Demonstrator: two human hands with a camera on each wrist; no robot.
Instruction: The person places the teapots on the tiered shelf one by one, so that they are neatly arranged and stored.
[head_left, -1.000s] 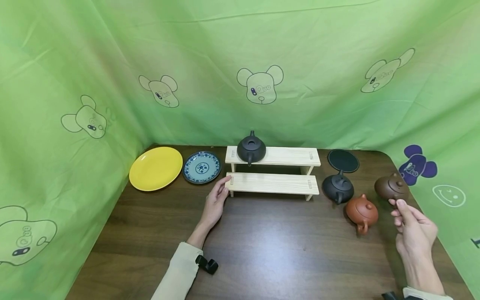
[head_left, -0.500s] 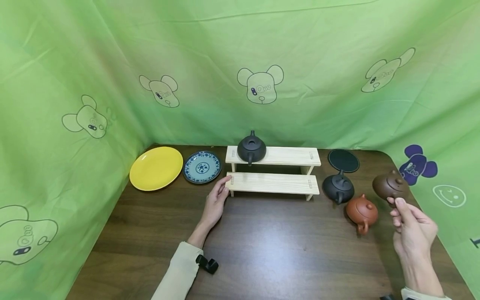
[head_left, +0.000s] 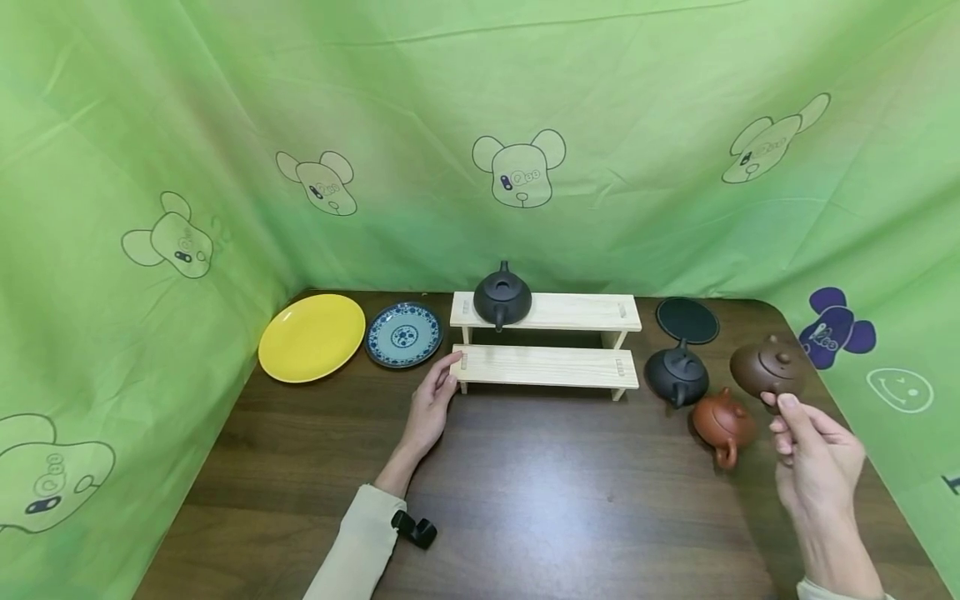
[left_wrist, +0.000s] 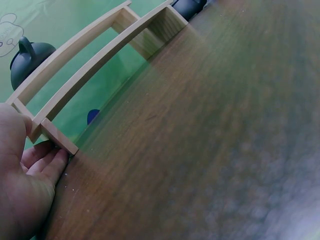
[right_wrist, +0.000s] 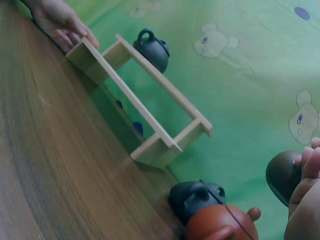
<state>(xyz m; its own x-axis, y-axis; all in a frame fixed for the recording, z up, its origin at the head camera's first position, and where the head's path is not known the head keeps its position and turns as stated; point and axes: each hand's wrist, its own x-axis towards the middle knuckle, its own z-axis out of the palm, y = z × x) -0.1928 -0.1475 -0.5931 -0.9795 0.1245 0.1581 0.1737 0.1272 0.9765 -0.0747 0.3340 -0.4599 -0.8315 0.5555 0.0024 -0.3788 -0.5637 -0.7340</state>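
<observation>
Clock on your head view: you've got green cloth [head_left: 637, 75] hanging from 9 through 12 to 3, lightly creased. Outlined bear heads [head_left: 525, 179] printed on it at 8, just past 9, 10, 12 to 1, and 2. Purple head [head_left: 832, 329] at 3, smiley [head_left: 900, 392] just below it. Your table [head_left: 300, 500]: brown wood grain, rounded far corner at 3, pale glare [head_left: 540, 508] between 5 and 6.

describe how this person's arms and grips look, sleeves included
The left grip and right grip are bare human hands, no gloves showing. The left sleeve is plain, pale cream; a small, blocky black device sits beside its cuff. Only a pale edge of the right sleeve shows.
</observation>
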